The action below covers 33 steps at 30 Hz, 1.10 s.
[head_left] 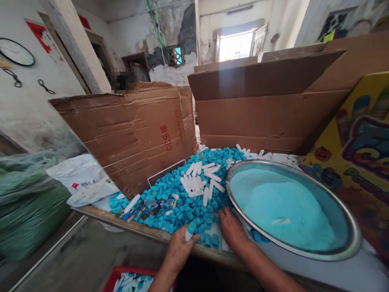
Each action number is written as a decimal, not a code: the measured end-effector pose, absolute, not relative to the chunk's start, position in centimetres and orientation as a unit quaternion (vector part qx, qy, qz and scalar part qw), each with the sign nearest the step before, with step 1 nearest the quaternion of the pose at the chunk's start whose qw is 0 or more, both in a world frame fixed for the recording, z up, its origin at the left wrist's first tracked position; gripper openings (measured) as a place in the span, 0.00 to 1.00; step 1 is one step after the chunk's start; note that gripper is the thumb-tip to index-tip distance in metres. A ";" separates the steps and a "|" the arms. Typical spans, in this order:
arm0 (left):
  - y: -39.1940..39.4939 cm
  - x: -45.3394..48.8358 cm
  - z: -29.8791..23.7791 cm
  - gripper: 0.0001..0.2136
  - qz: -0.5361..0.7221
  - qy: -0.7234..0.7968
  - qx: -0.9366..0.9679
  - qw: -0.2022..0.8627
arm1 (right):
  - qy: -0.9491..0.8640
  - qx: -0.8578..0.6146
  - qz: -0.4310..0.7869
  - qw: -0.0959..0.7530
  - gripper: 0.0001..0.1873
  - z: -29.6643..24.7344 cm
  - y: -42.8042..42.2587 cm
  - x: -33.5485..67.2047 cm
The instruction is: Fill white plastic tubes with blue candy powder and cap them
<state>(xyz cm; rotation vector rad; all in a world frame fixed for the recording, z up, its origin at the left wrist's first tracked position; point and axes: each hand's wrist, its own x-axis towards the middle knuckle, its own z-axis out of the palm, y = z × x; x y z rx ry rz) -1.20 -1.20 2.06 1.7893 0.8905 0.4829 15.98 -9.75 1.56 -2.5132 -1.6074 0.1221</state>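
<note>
My left hand (181, 245) is closed around a small white plastic tube (189, 234) with a blue cap on its upper end, at the table's front edge. My right hand (232, 229) is at the near side of the heap of loose blue caps (179, 211), beside the bowl's rim; its fingers are curled, and whatever lies in them is hidden. White tubes (194, 182) lie scattered on top of the caps. To the right, a wide metal bowl (354, 231) holds light blue powder (282, 207), with a small pale piece (281, 221) lying on it.
Cardboard sheets (136, 134) (258, 117) stand along the back of the table. Small printed packets (148, 209) lie among the caps at left. Below the edge is a red crate (114, 278) of capped tubes. A yellow printed box (358, 150) stands at right, green bags (30, 211) at left.
</note>
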 end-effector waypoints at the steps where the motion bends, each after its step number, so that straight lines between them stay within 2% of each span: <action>1: -1.2 -1.3 2.0 0.09 0.202 0.374 0.747 0.511 | -0.540 -0.836 0.047 0.083 0.20 1.7 -9.8 15.9; 5: -1.4 -1.5 1.8 0.09 0.199 0.374 0.751 0.506 | -0.613 -0.775 0.095 0.119 0.13 1.7 -9.4 14.7; 11: -1.9 -1.6 2.8 0.08 0.209 0.367 0.745 0.516 | -0.588 -0.793 0.113 0.115 0.12 1.2 -8.3 14.3; 19: -1.6 -1.2 1.7 0.12 0.216 0.358 0.721 0.553 | -0.546 -0.764 0.173 0.296 0.12 1.7 -10.2 15.3; 24: -1.9 0.1 1.1 0.15 0.205 0.360 0.702 0.579 | -0.567 -0.722 0.188 0.349 0.11 2.4 -11.2 15.0; 30: -2.5 1.0 2.1 0.11 0.187 0.312 0.723 0.588 | -0.587 -0.679 0.200 0.393 0.15 2.8 -12.0 14.4; 33: -2.7 1.2 2.0 0.11 0.189 0.304 0.715 0.601 | -0.574 -0.684 0.198 0.404 0.13 2.7 -12.2 14.2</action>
